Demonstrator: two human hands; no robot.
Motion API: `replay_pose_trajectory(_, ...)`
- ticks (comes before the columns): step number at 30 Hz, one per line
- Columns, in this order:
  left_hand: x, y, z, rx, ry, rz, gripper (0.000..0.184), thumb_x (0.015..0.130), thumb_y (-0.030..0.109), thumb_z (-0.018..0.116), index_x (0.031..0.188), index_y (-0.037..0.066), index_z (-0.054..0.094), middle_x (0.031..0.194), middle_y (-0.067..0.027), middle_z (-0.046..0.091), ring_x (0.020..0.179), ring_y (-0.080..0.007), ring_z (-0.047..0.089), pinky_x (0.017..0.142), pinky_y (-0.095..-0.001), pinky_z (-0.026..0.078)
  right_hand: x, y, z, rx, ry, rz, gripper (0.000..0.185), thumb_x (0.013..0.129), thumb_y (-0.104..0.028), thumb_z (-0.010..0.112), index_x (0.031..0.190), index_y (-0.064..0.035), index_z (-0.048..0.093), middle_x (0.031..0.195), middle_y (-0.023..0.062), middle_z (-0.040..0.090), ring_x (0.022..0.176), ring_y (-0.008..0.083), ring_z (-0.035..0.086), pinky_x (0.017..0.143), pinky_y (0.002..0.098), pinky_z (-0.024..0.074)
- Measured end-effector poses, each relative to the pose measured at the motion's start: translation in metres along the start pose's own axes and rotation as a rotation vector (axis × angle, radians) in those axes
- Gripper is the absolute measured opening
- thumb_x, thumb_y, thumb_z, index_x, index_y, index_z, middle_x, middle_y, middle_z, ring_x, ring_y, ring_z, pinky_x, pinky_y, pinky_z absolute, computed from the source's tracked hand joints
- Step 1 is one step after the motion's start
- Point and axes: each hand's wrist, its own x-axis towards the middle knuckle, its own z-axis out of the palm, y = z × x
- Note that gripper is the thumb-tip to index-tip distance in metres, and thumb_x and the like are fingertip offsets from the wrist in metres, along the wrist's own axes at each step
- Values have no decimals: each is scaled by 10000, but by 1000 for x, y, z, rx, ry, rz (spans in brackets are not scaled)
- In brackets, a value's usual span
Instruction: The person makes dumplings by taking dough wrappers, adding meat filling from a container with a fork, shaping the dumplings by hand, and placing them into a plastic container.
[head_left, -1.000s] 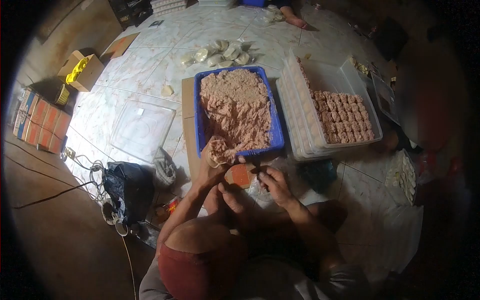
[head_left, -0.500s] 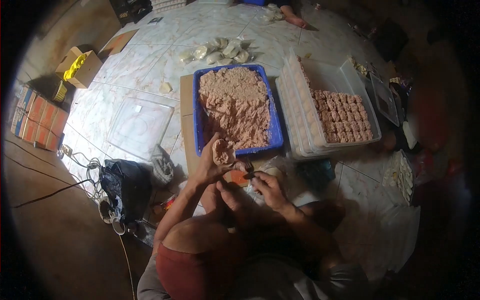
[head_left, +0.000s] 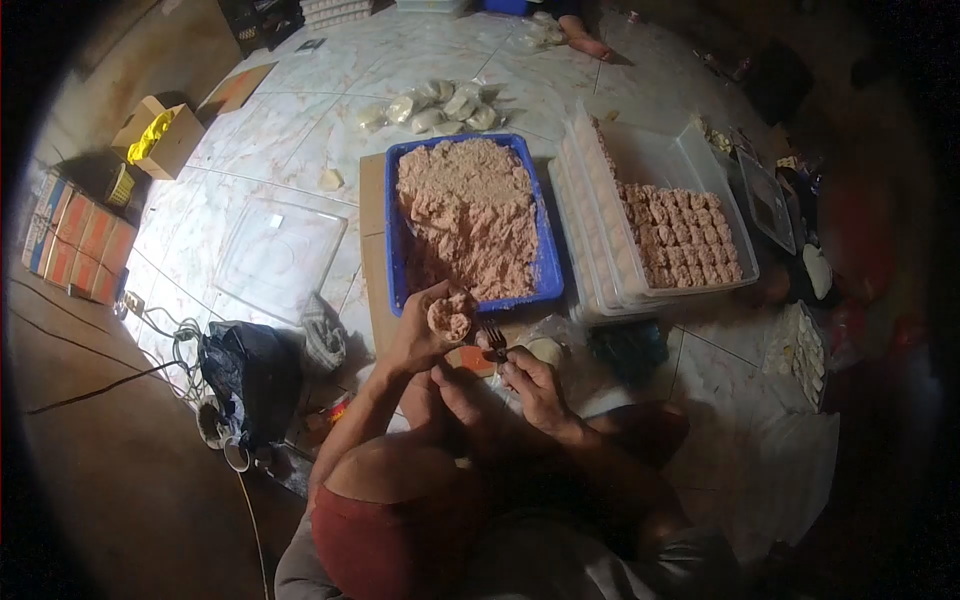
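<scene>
My left hand (head_left: 415, 335) is closed around a wrapper filled with minced meat (head_left: 450, 319), its open top facing up. In my right hand (head_left: 540, 388) is a small fork (head_left: 494, 339), tines up, just right of the filled wrapper and apart from it. Right beyond both hands lies a blue tub (head_left: 556, 268) of pink minced meat (head_left: 470, 215), dug lower at its near side. Packets of pale round wrappers (head_left: 546, 350) lie on the floor beside my right hand, partly hidden.
To the right, a clear plastic box (head_left: 752, 272) holds rows of meat-topped pieces (head_left: 682, 238), with more trays stacked against it. Bagged wrappers (head_left: 440, 104) lie behind the tub. A clear lid (head_left: 280, 255) and a black bag (head_left: 250, 380) are at left. Another person's foot (head_left: 590, 46) shows far back.
The fork has swung up from the wrapper's side, its tines now pointing away from me. The wrapper has turned, showing the meat inside. My right hand has dropped slightly.
</scene>
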Motion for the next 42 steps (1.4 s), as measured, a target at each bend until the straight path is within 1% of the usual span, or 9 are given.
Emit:
replay_pose_trajectory(4,-1,8,7,-67,12,35,560,678,197,971,1065,56,591,933,10,603,869,-83,568,776,-246,488,-3,-2,-6,-35,19,54,133,1022,-63,525,1063,38,601,906,35,532,810,114,494,704,272,423)
replay_pose_trajectory(9,5,-47,21,83,141,76,527,716,224,949,1052,48,583,934,-3,608,881,-107,587,786,-266,504,25,36,6,-636,262,-476,124,993,-35,516,978,59,595,897,117,542,816,168,519,753,293,441)
replay_pose_trajectory(11,5,-1,22,389,198,126,483,757,201,920,1044,37,568,916,-14,599,883,-115,600,762,-269,503,21,4,3,-559,226,-243,106,988,-3,512,982,62,595,913,163,588,833,247,592,729,349,472)
replay_pose_trajectory(12,4,9,15,-82,122,-39,465,735,153,928,1003,43,564,885,-14,591,848,-105,588,729,-254,504,16,-4,0,-371,204,-213,167,1015,-39,523,1084,68,631,929,112,595,831,188,561,730,305,459)
replay_pose_trajectory(16,0,-8,12,-87,33,109,430,718,71,925,939,42,558,870,-22,594,786,-104,575,669,-240,477,-2,14,-3,-113,95,-92,199,1023,-52,535,1141,73,635,970,92,602,885,166,571,775,288,468)
replay_pose_trajectory(20,8,-18,27,316,75,92,546,649,222,981,974,45,579,787,-8,595,753,-96,554,650,-267,468,26,38,18,-779,330,-536,148,925,2,534,1039,60,606,1034,240,622,955,442,612,827,473,499)
replay_pose_trajectory(27,15,-28,2,224,105,324,499,683,188,948,1042,41,635,770,-46,628,705,-188,604,631,-371,485,11,-74,4,-739,327,-379,194,937,-23,549,1108,5,636,1024,218,662,966,396,647,818,427,516)
replay_pose_trajectory(30,18,-15,5,544,-96,176,331,730,235,868,916,48,669,744,-131,649,676,-336,609,652,-397,498,20,-85,5,-947,177,-457,173,936,-24,546,1083,-8,635,994,197,665,930,378,650,801,434,507)
replay_pose_trajectory(42,21,16,2,449,-64,311,336,737,194,853,936,17,648,814,-133,661,746,-324,658,706,-398,520,12,-94,13,-834,173,-374,134,958,-39,543,1060,24,603,979,207,641,917,363,649,802,437,506)
